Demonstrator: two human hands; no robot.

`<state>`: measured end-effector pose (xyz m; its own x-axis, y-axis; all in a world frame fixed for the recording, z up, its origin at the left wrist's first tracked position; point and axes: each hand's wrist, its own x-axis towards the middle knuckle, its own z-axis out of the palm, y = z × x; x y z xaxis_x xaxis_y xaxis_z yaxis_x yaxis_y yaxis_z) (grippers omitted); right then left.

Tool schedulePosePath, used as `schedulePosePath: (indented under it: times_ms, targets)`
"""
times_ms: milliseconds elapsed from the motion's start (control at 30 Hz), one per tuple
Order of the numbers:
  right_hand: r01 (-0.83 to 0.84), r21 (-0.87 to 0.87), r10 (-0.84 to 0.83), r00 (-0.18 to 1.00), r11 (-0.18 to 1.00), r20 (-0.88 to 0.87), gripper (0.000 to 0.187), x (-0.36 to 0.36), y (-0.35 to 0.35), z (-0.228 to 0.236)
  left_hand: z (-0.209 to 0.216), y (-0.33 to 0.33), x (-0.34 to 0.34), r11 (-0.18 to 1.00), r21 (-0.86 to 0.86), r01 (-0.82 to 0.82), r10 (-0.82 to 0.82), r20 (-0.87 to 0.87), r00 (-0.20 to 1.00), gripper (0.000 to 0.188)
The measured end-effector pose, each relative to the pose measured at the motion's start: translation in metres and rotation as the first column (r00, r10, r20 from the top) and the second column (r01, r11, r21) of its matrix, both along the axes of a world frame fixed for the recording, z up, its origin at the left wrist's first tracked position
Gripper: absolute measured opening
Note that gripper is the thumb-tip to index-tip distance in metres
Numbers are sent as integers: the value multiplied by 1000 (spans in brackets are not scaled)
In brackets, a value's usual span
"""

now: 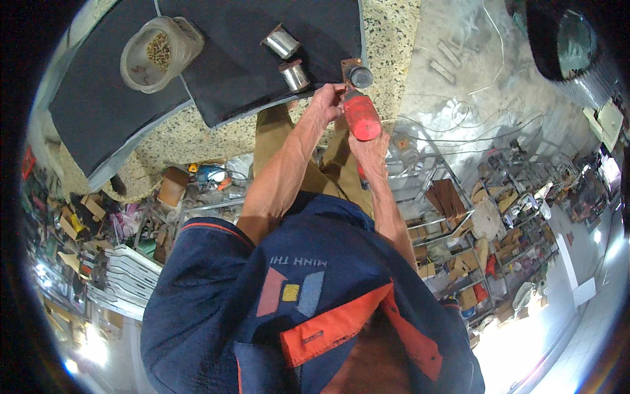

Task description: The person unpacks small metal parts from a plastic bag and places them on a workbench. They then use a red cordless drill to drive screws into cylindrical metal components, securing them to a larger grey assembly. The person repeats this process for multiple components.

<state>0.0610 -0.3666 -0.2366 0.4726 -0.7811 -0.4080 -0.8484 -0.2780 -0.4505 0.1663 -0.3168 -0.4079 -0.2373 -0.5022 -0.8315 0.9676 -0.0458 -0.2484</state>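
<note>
My right hand [369,148] grips a red power drill [362,117] from below, its dark nose pointing toward the near right corner of the black fabric-covered panel [230,72]. My left hand [327,103] is at the panel's front edge, fingers pinched together by the drill's nose. Whatever sits between those fingers is hidden. Just beyond the nose stands a dark round-ended piece [359,77] beside a brown plate [348,64] at the corner. Two shiny metal cylinders, a farther one [282,43] and a nearer one [294,75], lie on the panel left of my hands.
A clear plastic tub [147,75] of brass-coloured screws stands on the panel's left part. Below is a speckled stone surface [216,134]. Cables [446,139] trail across the floor at right. Cluttered metal shelving [459,230] and cardboard boxes lie behind me on both sides.
</note>
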Motion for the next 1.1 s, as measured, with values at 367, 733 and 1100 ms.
schedulePosePath:
  times_ms: [367,733,1100]
  targets:
    - [-23,-29,22,999,999,-28,16,-3,4,-6,-8,-4,-4,999,35,-15,14,25,1000,24]
    - [17,-67,-21,998,998,-57,23,-3,1,-1,-26,6,-7,977,-164,-134,120,-92,989,24]
    - [18,4,-17,998,1000,-68,19,-6,1,-12,6,-9,-3,992,101,-69,69,9,998,20]
